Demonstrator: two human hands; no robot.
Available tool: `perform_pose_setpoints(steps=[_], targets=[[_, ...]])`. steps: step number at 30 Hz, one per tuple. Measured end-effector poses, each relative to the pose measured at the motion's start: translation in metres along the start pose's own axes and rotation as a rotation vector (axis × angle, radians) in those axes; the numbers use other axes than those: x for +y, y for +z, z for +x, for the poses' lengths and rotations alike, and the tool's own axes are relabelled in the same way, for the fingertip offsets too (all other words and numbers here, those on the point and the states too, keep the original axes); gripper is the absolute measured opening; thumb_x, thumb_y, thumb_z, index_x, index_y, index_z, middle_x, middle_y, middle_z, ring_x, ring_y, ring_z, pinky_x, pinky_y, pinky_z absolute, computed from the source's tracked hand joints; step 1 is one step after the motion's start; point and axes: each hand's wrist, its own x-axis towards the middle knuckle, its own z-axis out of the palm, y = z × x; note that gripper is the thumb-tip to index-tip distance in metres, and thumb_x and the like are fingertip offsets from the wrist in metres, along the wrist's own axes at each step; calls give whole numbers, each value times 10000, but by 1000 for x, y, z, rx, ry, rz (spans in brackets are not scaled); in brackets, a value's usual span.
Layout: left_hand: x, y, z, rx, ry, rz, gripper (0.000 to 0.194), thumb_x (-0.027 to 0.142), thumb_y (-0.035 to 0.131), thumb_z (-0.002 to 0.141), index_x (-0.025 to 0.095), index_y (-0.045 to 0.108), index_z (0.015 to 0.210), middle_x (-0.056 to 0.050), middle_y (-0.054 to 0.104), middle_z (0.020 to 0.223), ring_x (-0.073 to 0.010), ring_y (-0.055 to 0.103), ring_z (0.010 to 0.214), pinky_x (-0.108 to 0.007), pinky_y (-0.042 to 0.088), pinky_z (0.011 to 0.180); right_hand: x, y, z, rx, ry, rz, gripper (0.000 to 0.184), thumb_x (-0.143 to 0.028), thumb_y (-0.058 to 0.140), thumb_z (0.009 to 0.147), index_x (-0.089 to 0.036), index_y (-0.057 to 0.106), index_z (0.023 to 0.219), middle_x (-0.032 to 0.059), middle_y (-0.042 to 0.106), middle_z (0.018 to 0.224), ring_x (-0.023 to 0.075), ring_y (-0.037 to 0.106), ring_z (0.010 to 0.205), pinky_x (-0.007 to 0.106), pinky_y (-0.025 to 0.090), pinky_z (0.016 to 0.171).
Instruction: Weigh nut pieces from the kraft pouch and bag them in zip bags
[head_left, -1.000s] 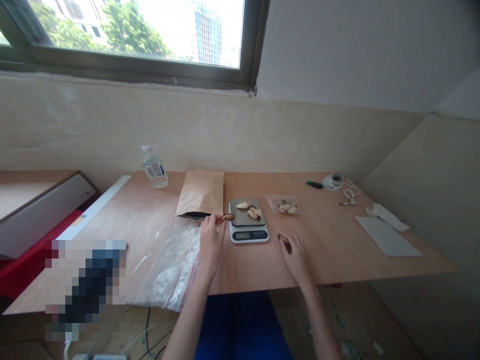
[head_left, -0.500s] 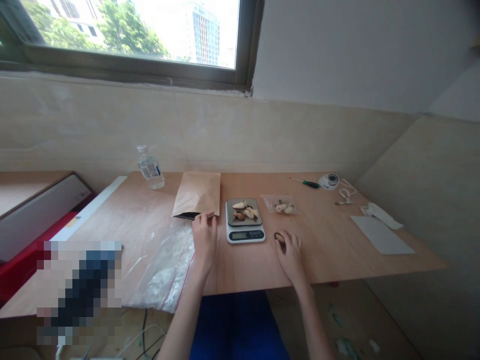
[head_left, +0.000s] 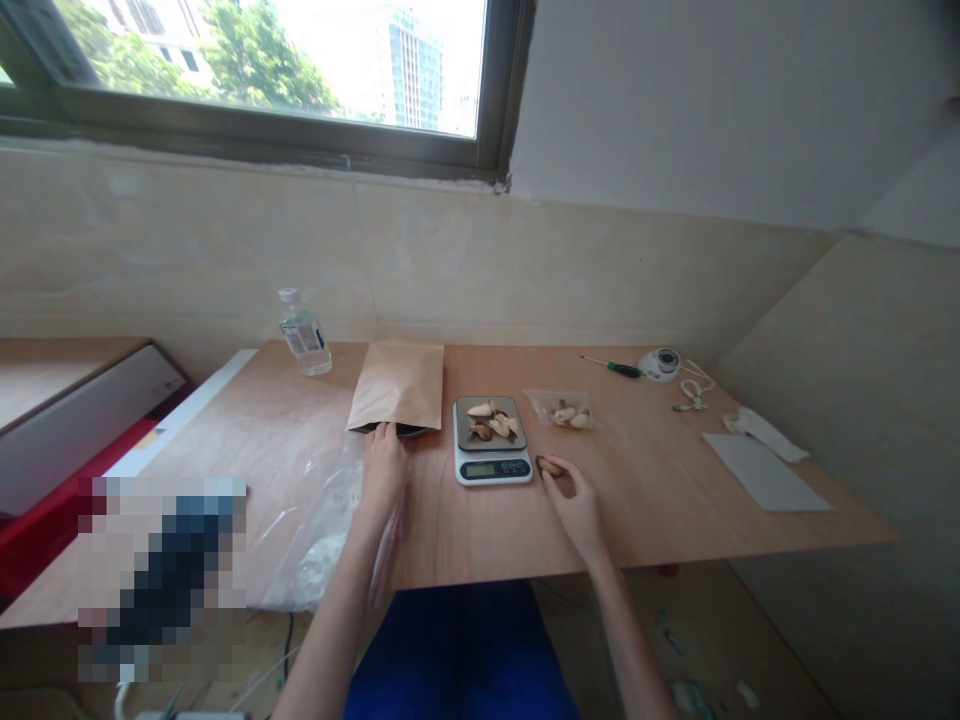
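My left hand (head_left: 384, 465) is at the dark mouth of a brown kraft paper bag (head_left: 401, 385), its fingers close together on the bag's edge and their tips partly hidden. In my right hand (head_left: 574, 500), thumb and fingers pinch a brown mushroom piece (head_left: 551, 467) just above the tabletop. Between the hands stands a white digital kitchen scale (head_left: 493, 470). Several pale and brown mushroom pieces (head_left: 491, 420) lie on its grey plate. Behind my right hand lies a clear bag (head_left: 544, 405) with more mushroom pieces inside.
A large clear plastic bag (head_left: 311, 540) lies under my left forearm. At the back left is a clear bottle (head_left: 306, 335). A green-handled screwdriver (head_left: 622, 370), a white dome camera (head_left: 660, 363) and a white sheet (head_left: 765, 475) lie to the right. The table's front edge (head_left: 480, 582) is close.
My left hand has shifted left along the paper bag's mouth, which gapes wider. My right hand has brought the mushroom piece slightly left, nearer the scale. The plastic bag's edge has shifted.
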Motion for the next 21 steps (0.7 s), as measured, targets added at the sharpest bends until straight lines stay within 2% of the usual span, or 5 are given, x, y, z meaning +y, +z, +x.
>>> perform_pose_setpoints(steps=[5,10,13,16,21], targets=[[-4,0,3,-8,-8,54,354,51,354,761,96,579,1030,-166,617,947,-291,567,954,-429,428,866,-30,25,32,-169,-136,25,211,-273,519,834,-200,618,1005,89,661,1027,222,606,978,372,475,874],[-9,1,3,-19,-7,94,364,44,342,768,94,565,1050,-169,609,991,-278,561,994,-407,427,877,-27,46,59,-191,-214,-87,187,-275,519,822,-198,613,963,80,664,963,233,603,926,375,476,826],[-12,1,5,-49,-2,121,361,47,334,788,83,563,1064,-180,608,1017,-273,557,1018,-397,421,891,-22,45,57,-178,-244,-112,177,-284,511,839,-210,617,961,71,670,972,232,596,935,383,466,841],[-14,2,10,-94,3,147,349,61,333,809,75,565,1069,-196,607,1056,-279,555,1037,-405,414,899,-22,36,44,-129,-257,-68,213,-270,467,874,-221,604,1029,73,652,1083,223,569,1046,399,434,924],[-12,4,20,-195,4,193,334,115,331,847,105,579,1070,-187,628,1056,-274,579,1001,-396,424,871,-16,19,18,-41,-200,-50,234,-251,423,895,-213,613,1026,89,627,1101,220,550,1072,414,421,948]])
